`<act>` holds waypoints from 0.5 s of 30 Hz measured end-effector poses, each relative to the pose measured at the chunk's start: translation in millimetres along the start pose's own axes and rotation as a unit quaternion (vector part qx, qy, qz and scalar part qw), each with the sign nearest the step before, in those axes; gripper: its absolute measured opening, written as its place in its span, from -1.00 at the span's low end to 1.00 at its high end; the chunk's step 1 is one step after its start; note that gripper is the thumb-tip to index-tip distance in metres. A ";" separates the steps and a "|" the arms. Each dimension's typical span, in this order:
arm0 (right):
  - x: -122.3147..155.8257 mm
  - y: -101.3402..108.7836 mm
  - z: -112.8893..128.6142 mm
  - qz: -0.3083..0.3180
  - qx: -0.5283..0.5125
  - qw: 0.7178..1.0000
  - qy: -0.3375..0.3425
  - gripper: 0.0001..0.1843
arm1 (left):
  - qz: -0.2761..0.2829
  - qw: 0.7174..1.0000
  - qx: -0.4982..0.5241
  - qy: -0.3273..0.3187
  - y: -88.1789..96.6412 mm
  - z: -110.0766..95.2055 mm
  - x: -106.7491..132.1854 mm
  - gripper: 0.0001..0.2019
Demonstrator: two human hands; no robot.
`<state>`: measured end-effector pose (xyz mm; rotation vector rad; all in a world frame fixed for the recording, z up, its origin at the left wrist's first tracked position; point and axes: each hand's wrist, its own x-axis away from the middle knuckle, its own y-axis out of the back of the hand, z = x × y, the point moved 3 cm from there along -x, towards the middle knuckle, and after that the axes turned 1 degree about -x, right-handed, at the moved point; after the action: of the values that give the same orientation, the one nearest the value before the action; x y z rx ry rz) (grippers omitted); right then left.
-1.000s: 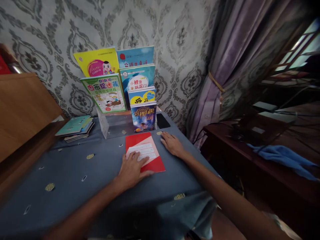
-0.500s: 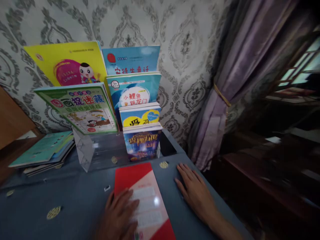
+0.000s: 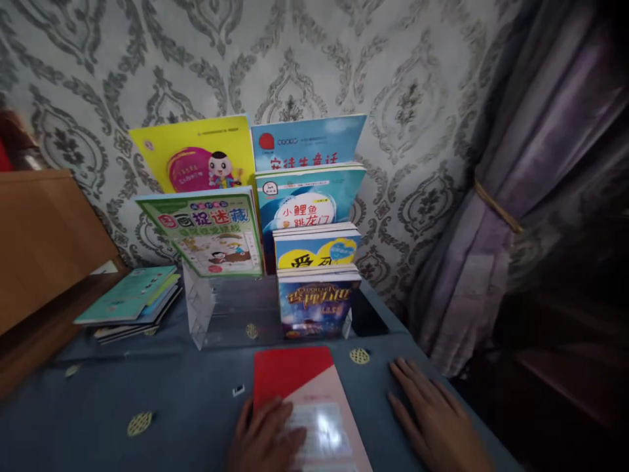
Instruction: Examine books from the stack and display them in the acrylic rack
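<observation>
A red and pink booklet [image 3: 299,383] lies flat on the blue tablecloth [image 3: 187,400] near the front edge. My left hand [image 3: 265,440] rests on its lower left part with fingers spread flat. To the booklet's right, my right hand [image 3: 435,413] lies palm down on the cloth, fingers stretched out, not touching the booklet. Just behind the booklet stands a clear acrylic rack [image 3: 206,314] holding several children's books in tiers, the dark blue one [image 3: 317,308] at the front.
A stack of thin teal books [image 3: 130,308] lies at the left of the table. A wooden board [image 3: 44,236] leans at far left. Patterned wallpaper [image 3: 314,59] is behind the rack; a purple curtain [image 3: 521,196] hangs at right. A dark phone-like slab [image 3: 368,318] lies beside the rack.
The view has tilted up and moved closer, so the hands sit lower in frame. Both hands stay flat, left on the booklet, right on the cloth.
</observation>
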<state>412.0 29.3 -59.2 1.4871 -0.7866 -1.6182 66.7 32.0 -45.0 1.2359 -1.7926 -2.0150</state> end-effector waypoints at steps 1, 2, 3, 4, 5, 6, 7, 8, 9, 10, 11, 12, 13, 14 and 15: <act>-2.2 3.8 6.6 0.000 0.002 1.000 0.003 -0.41 | 0.013 1.000 0.015 -0.018 7.2 -2.5 -1.5 -0.62; -4.6 8.9 14.0 0.004 0.002 1.000 0.004 -0.43 | 0.027 0.999 0.031 -0.031 14.7 -5.4 -3.3 -0.60; -7.0 15.0 21.8 0.012 -0.003 1.000 0.003 -0.45 | 0.034 0.999 0.039 -0.012 22.3 -6.9 -5.3 -0.59; -9.3 21.5 29.9 0.024 -0.012 1.000 0.003 -0.47 | 0.041 0.998 0.043 0.013 29.2 -8.6 -7.2 -0.59; -11.6 27.9 38.3 0.038 -0.024 0.999 0.003 -0.48 | 0.054 0.997 0.048 0.028 34.8 -11.0 -8.8 -0.59; -13.7 34.1 46.9 0.051 -0.039 0.998 0.007 -0.50 | 0.067 0.996 0.052 0.041 39.2 -13.5 -10.2 -0.59; -15.7 39.6 56.0 0.065 -0.055 0.996 0.013 -0.51 | 0.080 0.994 0.057 0.046 42.4 -16.2 -11.3 -0.59; -17.6 44.2 65.4 0.077 -0.071 0.994 0.017 -0.51 | 0.088 0.993 0.061 0.051 44.8 -18.4 -12.0 -0.59; -19.6 47.8 75.5 0.089 -0.086 0.992 0.021 -0.52 | 0.094 0.992 0.063 0.055 46.4 -20.1 -12.4 -0.59; -21.7 49.9 86.5 0.105 -0.101 0.989 0.029 -0.52 | 0.098 0.991 0.065 0.057 47.3 -21.4 -12.5 -0.59; -23.9 50.9 98.3 0.122 -0.115 0.985 0.041 -0.52 | 0.100 0.991 0.065 0.059 47.9 -22.1 -12.3 -0.59; -26.2 51.0 110.5 0.135 -0.127 0.981 0.055 -0.52 | 0.100 0.991 0.066 0.059 48.2 -22.6 -11.9 -0.59; -28.6 50.5 122.4 0.140 -0.135 0.978 0.068 -0.53 | 0.099 0.991 0.066 0.058 48.4 -22.8 -11.3 -0.59; -31.0 49.4 133.8 0.141 -0.141 0.976 0.084 -0.53 | 0.095 0.992 0.066 0.057 48.7 -22.9 -10.7 -0.59; -33.2 47.6 144.4 0.143 -0.149 0.973 0.105 -0.54 | 0.091 0.992 0.066 0.058 48.9 -22.8 -10.0 -0.59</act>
<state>275.7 24.8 15.8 1.2422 -0.5798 -1.2767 69.6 8.6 4.5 1.1500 -1.9307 -1.7167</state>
